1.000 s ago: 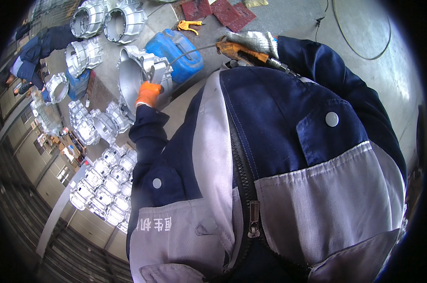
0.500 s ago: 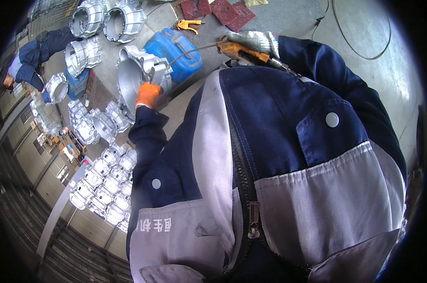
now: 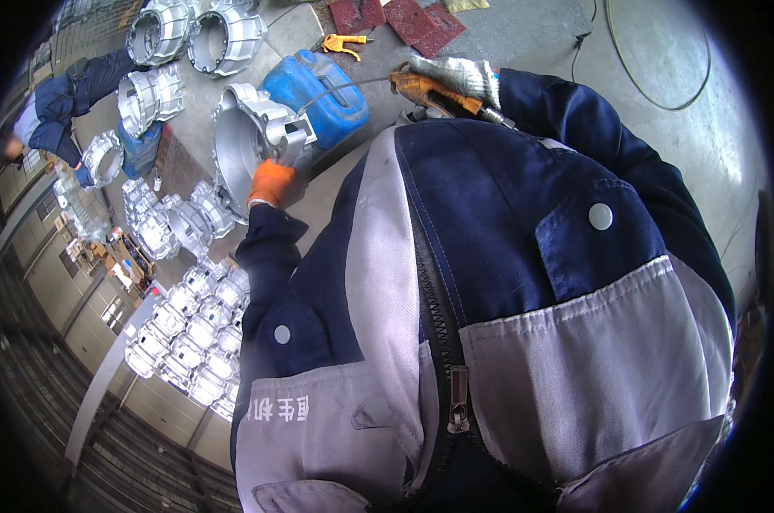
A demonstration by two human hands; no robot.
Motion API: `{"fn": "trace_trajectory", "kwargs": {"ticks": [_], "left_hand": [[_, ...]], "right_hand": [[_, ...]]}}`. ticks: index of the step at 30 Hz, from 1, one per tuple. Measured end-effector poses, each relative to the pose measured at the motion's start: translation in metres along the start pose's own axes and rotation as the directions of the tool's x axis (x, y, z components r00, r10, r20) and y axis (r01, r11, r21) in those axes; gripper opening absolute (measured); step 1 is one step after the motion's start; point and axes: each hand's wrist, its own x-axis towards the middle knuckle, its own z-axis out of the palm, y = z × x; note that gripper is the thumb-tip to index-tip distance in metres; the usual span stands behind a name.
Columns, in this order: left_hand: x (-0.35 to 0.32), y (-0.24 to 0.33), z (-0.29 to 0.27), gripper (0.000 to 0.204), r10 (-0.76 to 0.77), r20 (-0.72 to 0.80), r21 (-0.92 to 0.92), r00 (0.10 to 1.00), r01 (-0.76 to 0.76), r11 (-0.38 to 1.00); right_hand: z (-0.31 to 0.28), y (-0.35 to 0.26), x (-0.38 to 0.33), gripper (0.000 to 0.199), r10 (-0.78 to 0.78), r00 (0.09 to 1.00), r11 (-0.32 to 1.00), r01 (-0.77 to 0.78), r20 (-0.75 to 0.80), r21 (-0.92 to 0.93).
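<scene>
Two gloved hands are in view, set well apart. The left hand [image 3: 271, 182], in an orange glove, rests against the near side of a big silver-grey casting [image 3: 246, 137]. Its fingers look bent, but we cannot tell whether they close around any part of it. The big casting has its wide round opening turned toward the left, and it sits just beside the left edge of a blue container [image 3: 335, 111]; we cannot make out what bears its weight.

The right hand [image 3: 457, 77], in a pale knitted glove, holds an orange tool [image 3: 429, 91], wrapped over its body. From this tool we follow a thin rod [image 3: 353, 86] across the blue container toward the big casting; where its tip ends is unclear to us. A metal fitting [image 3: 494, 117] sits at the tool's other end, near the navy and grey jacket [image 3: 523, 197].

On the floor [image 3: 523, 34], past the far edge of the blue container, we see a yellow air gun [image 3: 344, 45] and, near it, dark red mats [image 3: 410, 23]. A dark cable [image 3: 677, 109] curves over the floor's right side. Toward the left we see other castings [image 3: 226, 38] and another worker [image 3: 58, 103] bending beside a second blue container [image 3: 139, 154].
</scene>
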Motion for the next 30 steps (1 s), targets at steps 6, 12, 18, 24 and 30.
{"fn": "trace_trajectory", "kwargs": {"ticks": [6, 12, 18, 24, 30], "left_hand": [[0.007, 0.002, 0.012, 0.029, -0.291, 0.008, -0.326, 0.957, 0.278, 0.904], [-0.006, 0.011, -0.001, 0.036, -0.13, 0.035, -0.167, 0.991, 0.134, 0.977], [-0.031, 0.021, 0.007, 0.037, -0.082, -0.073, -0.296, 0.994, 0.057, 0.954], [-0.026, 0.018, 0.042, 0.043, -0.349, -0.043, -0.478, 0.936, 0.288, 0.83], [-0.019, 0.013, 0.053, 0.037, -0.32, 0.014, -0.536, 0.947, 0.277, 0.797]], "right_hand": [[0.002, 0.0, 0.009, 0.05, -0.061, 0.997, 0.977, 0.068, 0.041, -0.2], [-0.006, 0.008, 0.02, 0.048, -0.16, 0.982, 0.979, 0.17, 0.097, -0.112], [0.021, -0.024, 0.016, 0.05, -0.201, 0.98, 0.978, 0.201, 0.0, -0.052], [0.03, -0.033, 0.019, 0.055, -0.003, 0.989, 0.998, -0.007, -0.15, -0.063], [0.024, -0.022, 0.057, 0.056, -0.103, 0.993, 0.994, 0.101, -0.061, -0.035]]}}
